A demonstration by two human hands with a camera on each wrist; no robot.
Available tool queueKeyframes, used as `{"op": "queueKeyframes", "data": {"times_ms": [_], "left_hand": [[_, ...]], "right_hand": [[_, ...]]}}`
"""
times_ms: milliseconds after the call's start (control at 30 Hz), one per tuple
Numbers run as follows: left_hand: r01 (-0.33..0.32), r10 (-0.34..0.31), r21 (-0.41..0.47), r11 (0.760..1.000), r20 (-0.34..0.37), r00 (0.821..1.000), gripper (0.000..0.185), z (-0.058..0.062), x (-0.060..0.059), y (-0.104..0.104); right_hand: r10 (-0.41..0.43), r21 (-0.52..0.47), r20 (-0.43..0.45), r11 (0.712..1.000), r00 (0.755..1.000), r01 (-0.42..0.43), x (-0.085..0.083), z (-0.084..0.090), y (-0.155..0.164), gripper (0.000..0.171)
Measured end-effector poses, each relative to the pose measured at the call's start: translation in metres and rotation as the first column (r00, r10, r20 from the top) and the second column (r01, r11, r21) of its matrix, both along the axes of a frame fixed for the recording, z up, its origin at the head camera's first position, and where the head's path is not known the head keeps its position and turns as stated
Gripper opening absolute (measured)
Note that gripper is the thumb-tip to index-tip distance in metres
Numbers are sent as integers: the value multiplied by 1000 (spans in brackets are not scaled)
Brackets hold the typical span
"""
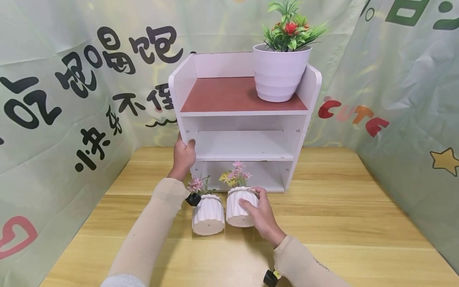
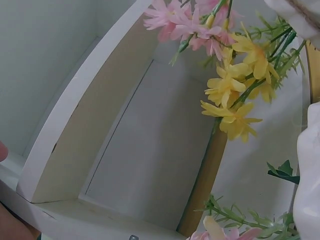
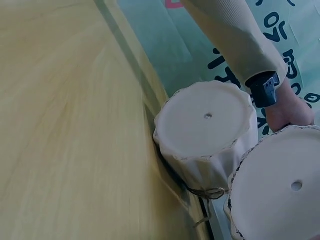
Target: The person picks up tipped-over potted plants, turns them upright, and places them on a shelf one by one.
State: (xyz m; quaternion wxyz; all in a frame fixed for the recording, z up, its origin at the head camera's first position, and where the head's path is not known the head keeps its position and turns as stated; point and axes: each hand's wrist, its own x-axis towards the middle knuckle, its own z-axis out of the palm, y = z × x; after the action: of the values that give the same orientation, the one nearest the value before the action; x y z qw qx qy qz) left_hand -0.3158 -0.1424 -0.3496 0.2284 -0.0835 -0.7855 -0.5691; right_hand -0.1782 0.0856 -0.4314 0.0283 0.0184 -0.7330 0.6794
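My right hand [image 1: 264, 217] grips a white ribbed flowerpot [image 1: 237, 207] by its right side, thumb in front. The pot tips back so its pale underside faces me, and pink and yellow flowers [image 1: 236, 175] point toward the shelf. To its left, a similar white pot [image 1: 208, 215] with pink flowers [image 1: 195, 184] also shows its base. In the right wrist view, twine is tied round that second pot [image 3: 205, 122]. My left hand [image 1: 183, 156] holds the left side panel of a white shelf unit [image 1: 245, 144], with the thumb in front and the other fingers hidden behind.
A large white pot [image 1: 279, 75] with green leaves and a red flower stands on the right of the shelf's reddish-brown top [image 1: 218, 95]. The unit stands on a wooden table [image 1: 340, 215]. Printed cloth [image 1: 394, 79] hangs behind and on both sides.
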Motion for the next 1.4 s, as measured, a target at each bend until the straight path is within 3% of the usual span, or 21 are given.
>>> {"op": "queueKeyframes", "data": {"times_ms": [833, 1400], "left_hand": [[-4, 4, 3, 1000, 7, 1000, 45, -1, 1, -1], [0, 0, 4, 1000, 3, 1000, 46, 0, 1, 0]], "right_hand": [[7, 96, -147, 995, 989, 7, 14, 7, 4, 62], [48, 84, -227, 996, 973, -30, 17, 14, 3, 64]]}}
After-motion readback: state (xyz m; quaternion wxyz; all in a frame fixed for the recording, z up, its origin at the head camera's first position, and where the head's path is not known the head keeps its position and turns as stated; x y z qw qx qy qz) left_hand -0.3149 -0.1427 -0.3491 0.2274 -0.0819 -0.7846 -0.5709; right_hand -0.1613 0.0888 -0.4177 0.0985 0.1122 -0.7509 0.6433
